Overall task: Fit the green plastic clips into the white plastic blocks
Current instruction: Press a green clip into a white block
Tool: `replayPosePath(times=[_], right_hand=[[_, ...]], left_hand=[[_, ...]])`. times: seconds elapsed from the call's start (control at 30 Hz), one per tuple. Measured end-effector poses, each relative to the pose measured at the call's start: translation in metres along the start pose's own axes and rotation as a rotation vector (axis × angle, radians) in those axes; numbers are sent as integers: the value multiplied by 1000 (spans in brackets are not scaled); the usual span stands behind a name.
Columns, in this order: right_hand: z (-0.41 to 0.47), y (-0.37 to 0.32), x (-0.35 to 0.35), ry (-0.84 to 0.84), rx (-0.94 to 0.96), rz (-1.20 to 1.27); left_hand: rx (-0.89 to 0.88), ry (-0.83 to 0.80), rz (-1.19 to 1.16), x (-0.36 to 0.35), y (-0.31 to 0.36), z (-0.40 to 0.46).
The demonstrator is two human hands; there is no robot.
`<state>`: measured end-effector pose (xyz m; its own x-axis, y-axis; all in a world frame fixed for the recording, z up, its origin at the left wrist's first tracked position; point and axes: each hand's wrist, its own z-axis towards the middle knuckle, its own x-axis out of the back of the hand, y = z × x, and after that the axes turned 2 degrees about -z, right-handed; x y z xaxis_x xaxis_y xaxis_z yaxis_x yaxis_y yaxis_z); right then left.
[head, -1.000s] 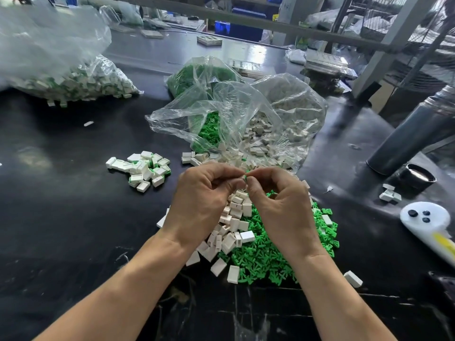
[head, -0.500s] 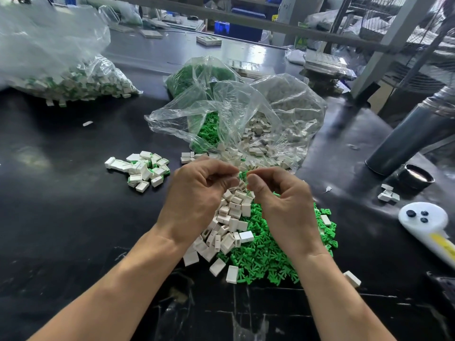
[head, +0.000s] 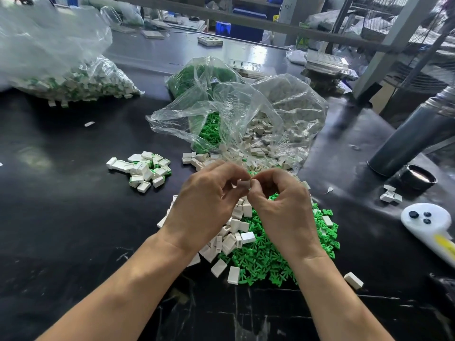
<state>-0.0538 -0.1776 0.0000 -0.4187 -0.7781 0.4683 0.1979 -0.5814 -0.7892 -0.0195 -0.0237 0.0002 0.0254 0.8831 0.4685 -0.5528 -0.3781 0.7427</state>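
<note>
Left hand point(head: 206, 205) and right hand point(head: 283, 210) both pinch one white block point(head: 243, 186) above the loose blocks point(head: 234, 232) and clips point(head: 266, 262) on the table point(head: 61, 217)

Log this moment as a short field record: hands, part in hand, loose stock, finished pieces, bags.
left hand: pinches white block
right hand: fingertips meet the same block; clip not visible
loose stock: white blocks and green clips piled under the hands on black table
finished pieces: small heap left of the hands
bags: open clear bag behind the pile; filled bag far left
</note>
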Motion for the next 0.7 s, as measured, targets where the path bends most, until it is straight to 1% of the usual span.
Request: replayPosePath(times=[0.1,0.2,0.27,0.37,0.57,0.7], right_hand=[[-1,1,0,16,-3,-34],[-1,2,-1,28,-19,-40],[0,4,0,38,-55,-21],[1,6,1,43,-94,-13],[0,6,2,16,-85,-30],[0,7,2,23,-90,-35]], left_hand=[[-21,-6,62,0,1,1],[-5,-3,133,3,-2,1],[31,8,173,7,-6,2],[104,74,225,16,-13,5],[242,187,450,34,-35,11],[331,247,552,43,-48,18]])
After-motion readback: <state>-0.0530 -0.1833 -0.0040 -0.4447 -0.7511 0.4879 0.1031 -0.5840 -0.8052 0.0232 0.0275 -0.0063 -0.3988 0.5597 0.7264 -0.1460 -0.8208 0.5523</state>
